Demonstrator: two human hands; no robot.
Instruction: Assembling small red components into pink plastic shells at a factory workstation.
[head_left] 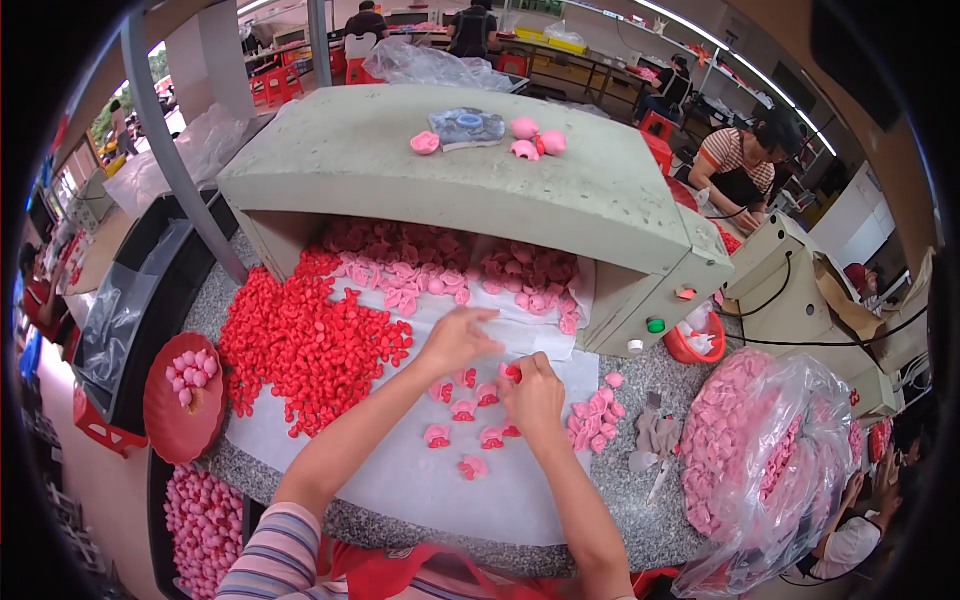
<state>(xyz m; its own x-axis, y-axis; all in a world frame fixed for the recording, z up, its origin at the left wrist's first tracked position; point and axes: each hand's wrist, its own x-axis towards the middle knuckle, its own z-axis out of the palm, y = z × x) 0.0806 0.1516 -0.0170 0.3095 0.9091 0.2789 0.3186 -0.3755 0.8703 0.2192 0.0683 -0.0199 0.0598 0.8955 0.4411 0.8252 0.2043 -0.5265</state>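
Note:
My left hand (pixel 458 342) hovers over the white sheet (pixel 400 490), its fingers apart and slightly blurred, with nothing visible in them. Just to its right, my right hand (pixel 537 398) is closed in a pinch on a small red and pink molded piece (pixel 511 372), mostly covered by the fingers. Below both hands, several pink pieces with red parts (pixel 464 410) lie spread over the sheet. A big heap of small red pieces (pixel 310 345) rests left of my left hand. Pink petal-like pieces (pixel 420 280) lie in the opening of a pale green machine (pixel 450 170).
Right of the sheet are loose pink pieces (pixel 596 420), a grey cloth-like item (pixel 657 435) and a clear bag of pink pieces (pixel 770 440). A red scalloped dish (pixel 165 415) stands left; a red basket (pixel 697 335) is beside the machine. Other people work farther off.

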